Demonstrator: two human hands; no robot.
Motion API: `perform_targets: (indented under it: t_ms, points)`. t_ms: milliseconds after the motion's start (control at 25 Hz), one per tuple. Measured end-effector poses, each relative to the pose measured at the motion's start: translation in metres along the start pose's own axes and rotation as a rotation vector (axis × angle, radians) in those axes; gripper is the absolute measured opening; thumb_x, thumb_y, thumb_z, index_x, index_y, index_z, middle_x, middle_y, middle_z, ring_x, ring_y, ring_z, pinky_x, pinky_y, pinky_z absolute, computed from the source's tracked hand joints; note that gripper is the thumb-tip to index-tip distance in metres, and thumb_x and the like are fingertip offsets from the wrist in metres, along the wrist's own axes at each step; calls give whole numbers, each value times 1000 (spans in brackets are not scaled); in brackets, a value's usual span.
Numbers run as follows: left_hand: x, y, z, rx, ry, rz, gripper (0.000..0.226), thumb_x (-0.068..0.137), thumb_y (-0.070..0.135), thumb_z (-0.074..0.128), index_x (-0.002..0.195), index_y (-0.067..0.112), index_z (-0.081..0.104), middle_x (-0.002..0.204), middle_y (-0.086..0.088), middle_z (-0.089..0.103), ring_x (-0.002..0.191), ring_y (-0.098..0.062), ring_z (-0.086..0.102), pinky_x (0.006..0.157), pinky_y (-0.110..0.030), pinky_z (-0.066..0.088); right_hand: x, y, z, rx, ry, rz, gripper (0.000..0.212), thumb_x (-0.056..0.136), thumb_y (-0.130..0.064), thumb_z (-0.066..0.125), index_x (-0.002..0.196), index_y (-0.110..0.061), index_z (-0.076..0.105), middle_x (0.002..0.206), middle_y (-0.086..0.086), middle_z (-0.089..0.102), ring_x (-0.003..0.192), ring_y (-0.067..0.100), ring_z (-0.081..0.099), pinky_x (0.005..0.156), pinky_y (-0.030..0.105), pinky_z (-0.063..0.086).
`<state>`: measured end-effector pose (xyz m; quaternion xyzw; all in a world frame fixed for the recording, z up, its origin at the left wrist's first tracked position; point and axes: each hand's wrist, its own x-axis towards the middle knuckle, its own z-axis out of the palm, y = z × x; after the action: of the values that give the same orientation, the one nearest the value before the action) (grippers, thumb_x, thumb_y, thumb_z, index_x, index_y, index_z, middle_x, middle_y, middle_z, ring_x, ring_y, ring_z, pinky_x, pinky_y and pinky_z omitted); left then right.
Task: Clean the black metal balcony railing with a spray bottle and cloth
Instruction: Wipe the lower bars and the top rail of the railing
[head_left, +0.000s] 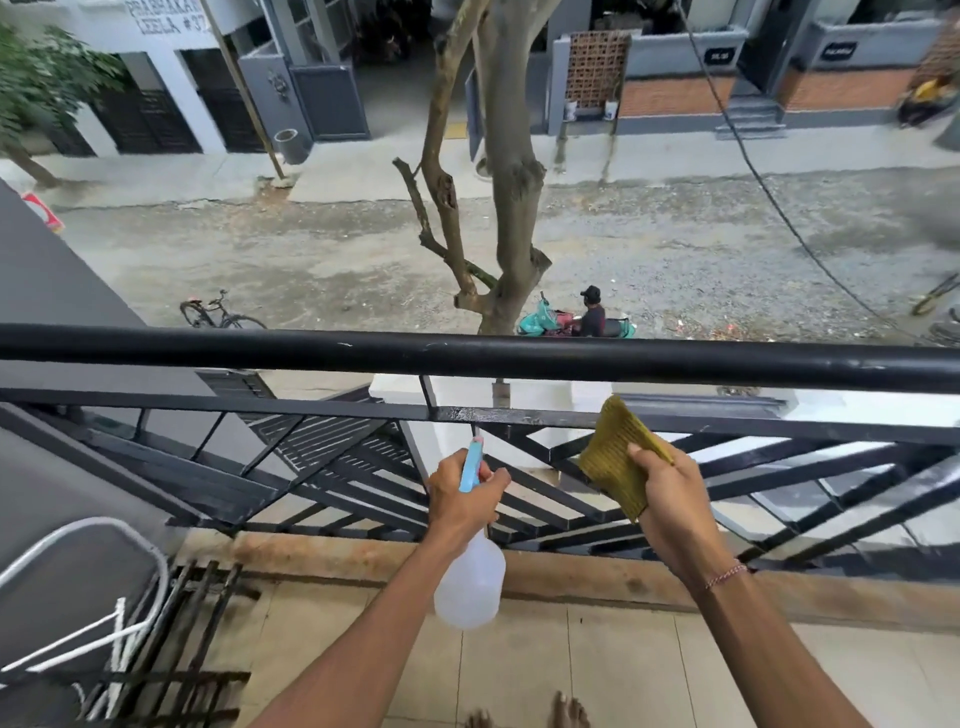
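The black metal railing (467, 356) runs across the view, with a thick round top bar and a flatter lower bar (311, 409) over diagonal slats. My left hand (460, 499) grips a clear spray bottle (470, 582) with a blue trigger head, its nozzle pointing up at the lower bar. A wet, shiny patch shows on that bar just above the nozzle. My right hand (670, 499) holds a folded yellow-green cloth (618, 457), its top edge touching or just below the lower bar.
A low brown ledge (571, 566) carries the railing above the tiled balcony floor (597, 670). A white-framed chair or rack (78, 587) and black metal grille (176, 649) stand at the left. Far below lie a street, a tree trunk (511, 208) and a person on a scooter (592, 314).
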<state>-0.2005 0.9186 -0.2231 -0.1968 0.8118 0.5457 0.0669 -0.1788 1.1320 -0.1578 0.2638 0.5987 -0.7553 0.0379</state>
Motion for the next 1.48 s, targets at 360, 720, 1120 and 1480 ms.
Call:
perform_targets:
  t_ms: [360, 720, 1120, 1480]
  points:
    - [-3, 3, 23, 27, -180, 88, 18, 82, 17, 77, 73, 12, 62, 72, -6, 60, 61, -14, 60, 57, -35, 64, -32, 20, -19, 94, 194, -48, 29, 106, -11, 45, 131, -11, 60, 117, 11, 69, 108, 26, 66, 83, 32, 52]
    - [-27, 17, 64, 29, -232, 98, 20, 78, 15, 78, 67, 15, 61, 62, 1, 59, 54, -11, 59, 57, -40, 64, -41, 14, -59, 119, 227, -51, 26, 105, -10, 46, 126, -7, 61, 114, 13, 68, 102, 27, 66, 77, 32, 54]
    - [-71, 52, 155, 1, -179, 69, 13, 76, 12, 80, 73, 10, 67, 72, -5, 65, 65, -16, 65, 58, -40, 64, -14, 0, -148, 23, 118, -38, 22, 105, -13, 47, 110, -18, 68, 110, 12, 71, 103, 28, 68, 86, 40, 57]
    - [-101, 77, 221, -14, -199, 93, 18, 80, 12, 81, 73, 12, 65, 74, -8, 65, 67, -15, 67, 56, -30, 61, -2, -9, -202, -33, 43, -29, 25, 106, -15, 45, 114, -21, 67, 106, 8, 73, 101, 25, 70, 84, 38, 58]
